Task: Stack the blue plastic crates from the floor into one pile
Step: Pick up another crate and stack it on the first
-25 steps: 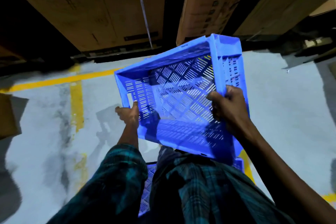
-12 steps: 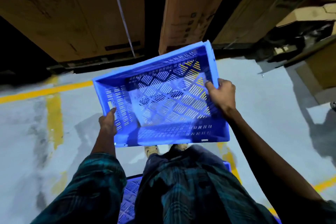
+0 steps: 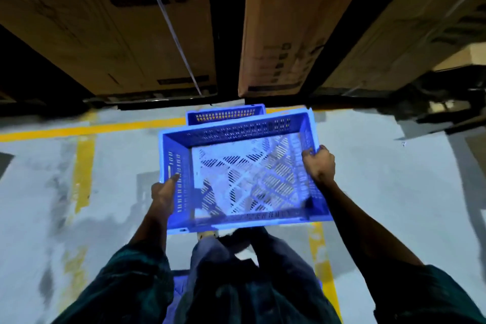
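I hold a blue slotted plastic crate level in front of me, open side up, above the grey floor. My left hand grips its left wall, thumb over the rim. My right hand grips the right rim, fingers curled inside. Beyond it on the floor sits a second blue crate; only its far wall shows past the held crate. A sliver of another blue crate shows behind my legs.
Tall cardboard boxes stand on dark racking straight ahead. Yellow lines mark the grey floor at left and along the racking. My legs and a shoe are under the held crate.
The held crate has tipped from tilted to level and come toward the racking. The second crate on the floor has come into view beyond it.
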The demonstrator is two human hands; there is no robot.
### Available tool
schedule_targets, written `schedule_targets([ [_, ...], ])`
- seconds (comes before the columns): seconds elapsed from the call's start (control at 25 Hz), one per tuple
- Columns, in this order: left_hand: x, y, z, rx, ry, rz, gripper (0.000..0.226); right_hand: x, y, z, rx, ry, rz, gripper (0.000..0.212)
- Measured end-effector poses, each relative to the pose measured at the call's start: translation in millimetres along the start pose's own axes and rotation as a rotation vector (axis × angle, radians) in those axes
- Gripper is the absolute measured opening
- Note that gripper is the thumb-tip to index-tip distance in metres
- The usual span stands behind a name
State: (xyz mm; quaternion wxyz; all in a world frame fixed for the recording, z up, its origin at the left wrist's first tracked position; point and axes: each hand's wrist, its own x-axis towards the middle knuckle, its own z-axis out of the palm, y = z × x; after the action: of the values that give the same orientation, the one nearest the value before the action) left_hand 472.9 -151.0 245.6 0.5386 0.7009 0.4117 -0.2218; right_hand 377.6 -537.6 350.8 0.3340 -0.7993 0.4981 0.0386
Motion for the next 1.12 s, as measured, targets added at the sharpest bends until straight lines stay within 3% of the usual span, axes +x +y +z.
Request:
schedule_targets([
  [0.24,37,20,76,0.023,0.063,-0.004,0.036,112,6,44,-0.076,-0.116,0.138,0.050],
  [0.52,171,53,141,-0.001,0.121,0.178,0.028,234,-7,163,0.084,-0.129,0.045,0.053],
  [0.72,245,74,175,0.001,0.109,0.255,0.007,299,-25,234,0.181,-0.146,0.051,0.049],
  [0.88,302,77,197,0.001,0.061,0.255,0.013,340,-33,276,0.247,-0.140,-0.015,0.059],
  [1.12,363,63,212,0.046,0.036,0.231,0.052,375,-18,316,0.241,-0.205,-0.038,0.061],
])
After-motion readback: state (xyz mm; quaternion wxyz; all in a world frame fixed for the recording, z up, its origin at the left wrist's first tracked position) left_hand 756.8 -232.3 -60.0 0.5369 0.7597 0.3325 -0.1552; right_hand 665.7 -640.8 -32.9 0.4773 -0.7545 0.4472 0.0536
